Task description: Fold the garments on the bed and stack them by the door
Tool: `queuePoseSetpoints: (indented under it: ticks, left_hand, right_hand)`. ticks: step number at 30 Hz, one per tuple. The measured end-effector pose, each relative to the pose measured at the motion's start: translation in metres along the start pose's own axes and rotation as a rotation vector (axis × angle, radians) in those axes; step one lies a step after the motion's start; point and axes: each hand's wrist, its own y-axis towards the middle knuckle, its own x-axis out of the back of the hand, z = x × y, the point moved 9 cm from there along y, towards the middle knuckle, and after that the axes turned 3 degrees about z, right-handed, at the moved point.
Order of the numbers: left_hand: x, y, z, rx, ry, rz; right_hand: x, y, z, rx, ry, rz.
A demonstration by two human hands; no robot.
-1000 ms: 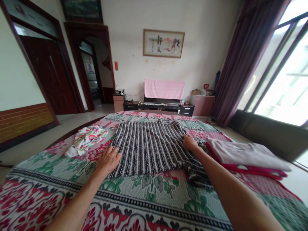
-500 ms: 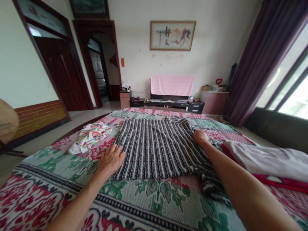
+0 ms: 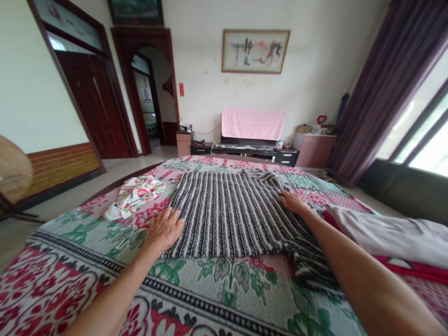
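Observation:
A black-and-white striped knit sweater [image 3: 227,214] lies spread on the floral bedspread [image 3: 224,284]. One sleeve [image 3: 311,266] trails off its lower right corner toward me, partly hidden by my right forearm. At the sweater's left edge rests my left hand [image 3: 165,229], palm down and open, its fingertips on the fabric. My right hand [image 3: 294,202] touches the upper right edge, fingers laid out over the knit and holding nothing that I can see. The ends of its fingers are hard to make out.
To the left lies a crumpled white cloth with a colourful print [image 3: 136,196]. A folded pale garment [image 3: 395,233] sits on red fabric at the right. Beyond the bed stands a low black cabinet [image 3: 241,151] with a pink cloth [image 3: 254,123] above it.
My right hand has gone from a bent, closed shape to lying flatter on the sweater's edge. The left hand stays at the left edge. The view has shifted slightly.

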Motion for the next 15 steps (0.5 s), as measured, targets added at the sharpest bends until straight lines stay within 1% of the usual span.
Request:
queuePoseSetpoints:
  ticks: [1, 3, 5, 7, 9, 11, 15]
  left_hand:
    - [0.000, 0.000, 0.000, -0.002, 0.003, -0.002]
    - [-0.001, 0.001, 0.000, -0.001, 0.012, 0.000]
    - [0.000, 0.000, 0.000, 0.007, 0.019, 0.005]
    - [0.002, -0.001, -0.001, 0.004, 0.026, 0.010]
    - [0.004, -0.002, -0.003, -0.009, 0.031, 0.012]
    - [0.006, -0.003, -0.004, -0.022, 0.026, 0.011]
    - [0.004, -0.002, -0.002, -0.021, -0.008, 0.011]
  right_hand:
    - [-0.004, -0.001, 0.000, -0.002, -0.003, 0.037]
    - [-0.005, -0.003, 0.003, 0.001, -0.011, 0.062]
    - [0.003, -0.010, 0.009, 0.025, -0.028, 0.035]
    - [0.014, -0.023, 0.018, 0.071, -0.051, 0.004]
    - [0.022, -0.044, 0.027, 0.141, -0.052, 0.007]
    - [0.029, -0.070, 0.035, 0.217, -0.027, 0.024]
    - [0.039, -0.127, 0.041, 0.337, 0.034, 0.067]
